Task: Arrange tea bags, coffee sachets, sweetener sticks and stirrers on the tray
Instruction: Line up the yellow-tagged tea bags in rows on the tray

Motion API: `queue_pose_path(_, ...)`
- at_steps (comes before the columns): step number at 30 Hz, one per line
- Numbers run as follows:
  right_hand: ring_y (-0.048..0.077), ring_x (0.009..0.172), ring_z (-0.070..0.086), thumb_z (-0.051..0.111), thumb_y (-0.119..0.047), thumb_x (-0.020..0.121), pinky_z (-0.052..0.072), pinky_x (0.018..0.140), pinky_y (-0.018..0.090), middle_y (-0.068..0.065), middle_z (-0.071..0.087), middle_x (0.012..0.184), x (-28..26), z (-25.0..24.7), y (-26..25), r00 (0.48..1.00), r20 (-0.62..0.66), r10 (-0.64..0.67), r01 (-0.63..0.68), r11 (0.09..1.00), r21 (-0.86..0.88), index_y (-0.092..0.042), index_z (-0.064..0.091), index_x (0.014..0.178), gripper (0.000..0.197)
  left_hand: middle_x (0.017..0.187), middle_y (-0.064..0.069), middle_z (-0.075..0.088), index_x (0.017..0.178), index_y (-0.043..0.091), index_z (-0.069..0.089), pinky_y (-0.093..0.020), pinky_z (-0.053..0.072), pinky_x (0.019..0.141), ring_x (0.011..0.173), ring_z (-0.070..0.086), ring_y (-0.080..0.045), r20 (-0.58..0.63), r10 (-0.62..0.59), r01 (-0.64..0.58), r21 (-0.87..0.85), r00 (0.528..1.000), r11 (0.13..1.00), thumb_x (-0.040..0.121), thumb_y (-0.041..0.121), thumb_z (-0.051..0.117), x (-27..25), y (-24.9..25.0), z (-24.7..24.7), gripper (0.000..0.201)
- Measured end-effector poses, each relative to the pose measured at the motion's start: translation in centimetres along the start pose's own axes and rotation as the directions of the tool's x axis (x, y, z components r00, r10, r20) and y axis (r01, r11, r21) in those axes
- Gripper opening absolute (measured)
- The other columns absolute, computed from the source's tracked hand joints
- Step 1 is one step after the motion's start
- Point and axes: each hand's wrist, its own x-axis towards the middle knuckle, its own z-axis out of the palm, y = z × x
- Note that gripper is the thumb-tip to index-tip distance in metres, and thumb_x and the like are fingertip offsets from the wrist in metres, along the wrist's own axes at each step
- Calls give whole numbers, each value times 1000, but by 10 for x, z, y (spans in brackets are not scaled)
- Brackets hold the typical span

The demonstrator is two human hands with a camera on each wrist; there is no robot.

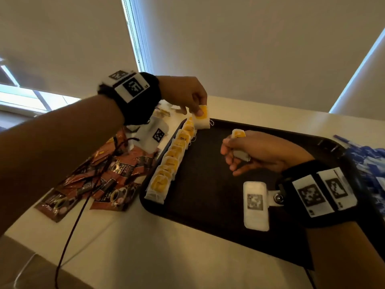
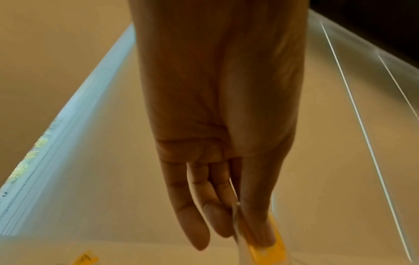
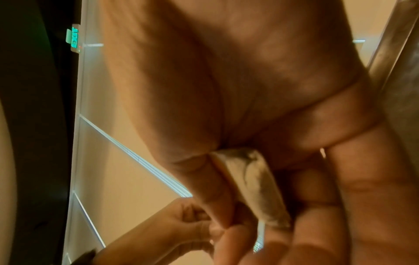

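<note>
Pale roller blinds [image 1: 250, 49] are drawn behind a white counter [image 1: 133, 243], on which the whole scene is laid out. At the left, a loose heap of red-brown coffee sachets [image 1: 100, 176] is spread on the counter beside the tray, with a dark cable [image 1: 70, 232] trailing across it. Along the left edge of the black tray [image 1: 208, 205], a row of tea bags [image 1: 170, 161] with yellow tags is lined up, each overlapping the next. At the far end of that row, one tea bag [image 1: 201, 119] is pinched between thumb and fingers of the left hand [image 1: 185, 94] and held just above the tray's far left corner. Further right, over the middle of the tray, a second tea bag [image 1: 239, 142] is gripped in the curled fingers of the right hand [image 1: 256, 151], its yellow tag protruding above the knuckles. Blue-and-white patterned packets [image 1: 368, 163] are seen at the far right edge.
</note>
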Motion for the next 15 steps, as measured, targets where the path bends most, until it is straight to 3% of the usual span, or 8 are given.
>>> queue_pose_path(4, 10, 55, 53, 42, -28, 98, 54, 60, 27, 2, 53, 66, 7, 2, 1, 999, 8, 44, -43, 998, -36, -13, 58, 91, 23, 85, 4, 60, 98, 10, 63, -18, 47, 64, 74, 54, -6, 169, -6, -15, 119, 986, 993, 87, 17, 65, 47, -6, 9, 13)
queue_pose_path(7, 10, 55, 55, 44, -27, 97, 53, 55, 25, 4, 57, 70, 10, 1, 2, 999, -9, 53, -53, 998, -22, -15, 58, 96, 19, 76, 6, 56, 93, 10, 62, -19, 44, 63, 68, 50, -6, 240, 2, -58, 228, 971, 972, 87, 15, 65, 78, -11, 16, 7)
queue_pose_path(10, 12, 59, 58, 46, -20, 96, 52, 53, 25, 8, 61, 83, 11, 0, 0, 995, -52, 81, -80, 996, 30, -20, 54, 104, 11, 74, 7, 53, 94, 11, 62, -22, 42, 66, 68, 48, -7, 236, 2, -82, 329, 972, 941, 87, 16, 66, 96, -15, 17, 10)
queue_pose_path(15, 18, 68, 65, 49, -5, 91, 54, 55, 28, 12, 61, 102, 13, -3, 4, 990, -102, 98, -86, 990, 112, -22, 41, 120, 34, 91, 3, 51, 101, 17, 57, -32, 45, 81, 89, 50, -18, 213, -8, -90, 449, 977, 889, 85, 22, 68, 118, -30, 20, 20)
